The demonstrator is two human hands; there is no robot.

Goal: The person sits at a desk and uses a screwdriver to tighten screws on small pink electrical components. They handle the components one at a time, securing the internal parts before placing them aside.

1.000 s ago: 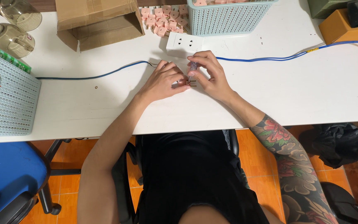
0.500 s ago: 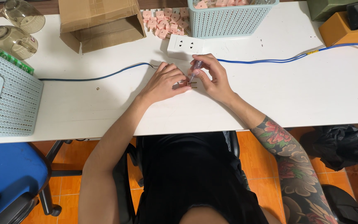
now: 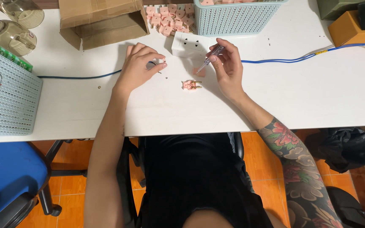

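1. My hands were pressed together over a small part a moment ago; now they sit apart near the table's far edge.
2. The pink plug [image 3: 191, 85] lies free on the table between them, so I judge the joint hold is over.
3. My right hand [image 3: 226, 67] grips a clear-handled screwdriver [image 3: 211, 56].
4. My left hand [image 3: 138, 65] pinches something tiny I can't identify.
5. The white socket block [image 3: 186, 44] is partly hidden.

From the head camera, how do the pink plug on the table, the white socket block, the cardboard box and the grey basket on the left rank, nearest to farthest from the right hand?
Measured from the right hand:
1. White socket block, just beyond its fingertips.
2. Pink plug, lying between the hands; nearly as close, hard to separate.
3. Cardboard box, far edge, behind the left hand.
4. Grey basket, far left.
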